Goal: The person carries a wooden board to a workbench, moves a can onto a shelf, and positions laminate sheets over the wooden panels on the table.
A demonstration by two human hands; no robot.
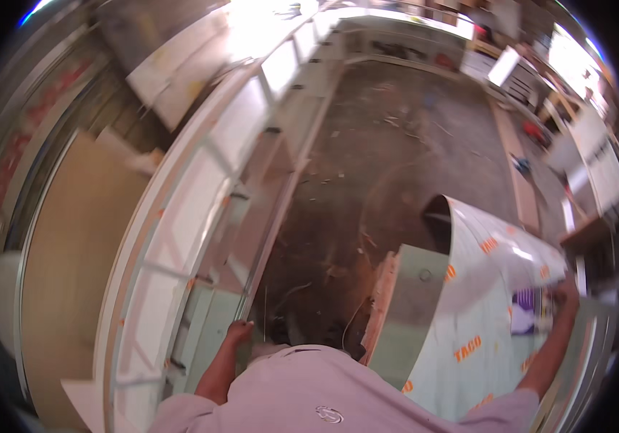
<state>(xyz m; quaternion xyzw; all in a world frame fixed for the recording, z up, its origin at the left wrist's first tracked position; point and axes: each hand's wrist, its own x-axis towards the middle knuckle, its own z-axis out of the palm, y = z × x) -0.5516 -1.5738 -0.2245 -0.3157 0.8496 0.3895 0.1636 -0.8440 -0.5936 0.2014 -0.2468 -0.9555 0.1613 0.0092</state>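
My left hand is curled at the edge of the long white and pale-green framed unit on the left; what is in its fingers is too small to make out. My right hand grips the edge of a curled white laminate sheet with orange print. The sheet rests over a pale green board with a rough pink wooden edge. A purple-labelled item shows beside my right hand.
A concrete floor with scraps lies ahead. A tan board leans at the far left. Along the right are a long plank, a blue tool, red items and pale panels. Framed structures line the back.
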